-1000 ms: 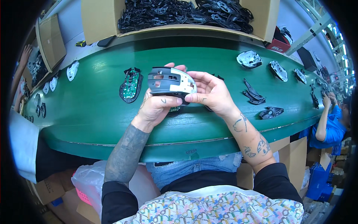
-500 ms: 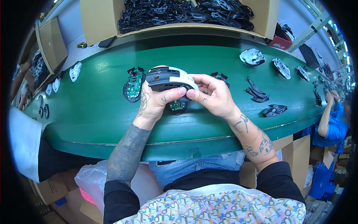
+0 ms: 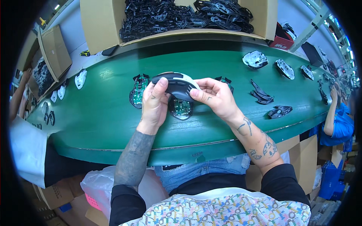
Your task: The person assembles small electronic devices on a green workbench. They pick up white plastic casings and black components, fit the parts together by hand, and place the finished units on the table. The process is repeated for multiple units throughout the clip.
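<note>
Between my two hands, above the green work surface [image 3: 102, 113], I hold a black and white computer mouse shell [image 3: 179, 86]. My left hand [image 3: 155, 103] grips its left end, the thumb pressed on the dark side. My right hand [image 3: 215, 96] pinches the right end, thumb on the black side panel. Just below the shell lies a mouse base with a green circuit board [image 3: 182, 107], partly covered by it. Another such circuit board base [image 3: 139, 90] lies left of my left hand. A third base [image 3: 226, 81] is mostly hidden behind my right hand.
A cardboard box [image 3: 102, 28] of black plastic parts stands at the back. White shells [image 3: 255, 59] and black side pieces [image 3: 281, 112] lie to the right. More white shells [image 3: 80, 79] lie left. Co-workers are at both sides, one in a blue shirt [image 3: 336, 126].
The shell has been tilted so its black side shows more. My left thumb has shifted up and left along it. The parts on the surface sit slightly further right in view.
</note>
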`<state>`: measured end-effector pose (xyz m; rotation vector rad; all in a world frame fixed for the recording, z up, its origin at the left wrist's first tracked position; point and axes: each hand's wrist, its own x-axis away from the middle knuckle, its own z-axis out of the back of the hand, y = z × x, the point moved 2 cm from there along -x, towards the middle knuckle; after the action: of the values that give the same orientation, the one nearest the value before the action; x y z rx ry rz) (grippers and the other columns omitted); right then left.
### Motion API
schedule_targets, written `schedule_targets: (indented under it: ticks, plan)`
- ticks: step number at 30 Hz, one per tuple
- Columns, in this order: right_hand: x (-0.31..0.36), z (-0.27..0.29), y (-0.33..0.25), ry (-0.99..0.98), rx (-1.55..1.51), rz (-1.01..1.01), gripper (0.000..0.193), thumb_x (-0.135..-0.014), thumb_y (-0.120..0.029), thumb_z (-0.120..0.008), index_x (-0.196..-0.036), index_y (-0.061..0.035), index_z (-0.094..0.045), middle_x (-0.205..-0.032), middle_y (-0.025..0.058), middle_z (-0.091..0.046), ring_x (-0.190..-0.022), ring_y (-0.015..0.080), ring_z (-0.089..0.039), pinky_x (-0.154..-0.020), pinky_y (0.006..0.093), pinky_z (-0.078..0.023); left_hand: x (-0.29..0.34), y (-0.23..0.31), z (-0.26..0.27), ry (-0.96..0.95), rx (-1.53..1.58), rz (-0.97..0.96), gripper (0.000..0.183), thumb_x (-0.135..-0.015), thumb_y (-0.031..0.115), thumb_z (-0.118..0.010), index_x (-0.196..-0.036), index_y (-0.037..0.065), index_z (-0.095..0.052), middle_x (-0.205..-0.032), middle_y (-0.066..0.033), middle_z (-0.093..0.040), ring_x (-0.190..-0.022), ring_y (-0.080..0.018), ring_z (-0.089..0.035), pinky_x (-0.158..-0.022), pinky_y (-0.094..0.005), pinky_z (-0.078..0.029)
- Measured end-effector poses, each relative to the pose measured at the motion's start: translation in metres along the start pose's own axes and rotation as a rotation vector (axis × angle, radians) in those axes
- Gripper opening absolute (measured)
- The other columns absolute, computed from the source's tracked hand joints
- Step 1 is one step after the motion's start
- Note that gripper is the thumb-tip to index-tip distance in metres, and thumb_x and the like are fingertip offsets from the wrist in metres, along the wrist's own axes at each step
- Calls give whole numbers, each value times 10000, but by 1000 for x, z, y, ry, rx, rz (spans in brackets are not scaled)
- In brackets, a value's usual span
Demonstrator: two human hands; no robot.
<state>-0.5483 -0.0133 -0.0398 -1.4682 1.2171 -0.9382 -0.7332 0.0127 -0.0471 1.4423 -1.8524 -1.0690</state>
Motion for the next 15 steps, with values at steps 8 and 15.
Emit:
schedule_targets:
  ticks: [8,15]
  plan:
    - [-6,-4,2,-22,-11,-49,437,-906,-205,-687,-1234,61,-575,-1128,119,-661,-1016,141,-627,-912,267,-490,-4,-5,8,51,51,-38,394,-965,405,-536,-1125,52,-607,-1094,-76,-670,-1037,-178,-611,-957,-344,-434]
    - [-7,1,15,14,-124,-31,379,-928,-166,-648,-1236,47,-585,-1142,115,-658,-1041,148,-617,-918,275,-490,-1,-14,4,25,137,-40,385,-983,432,-494,-1130,94,-604,-1117,-53,-665,-1057,-174,-597,-949,-339,-422]
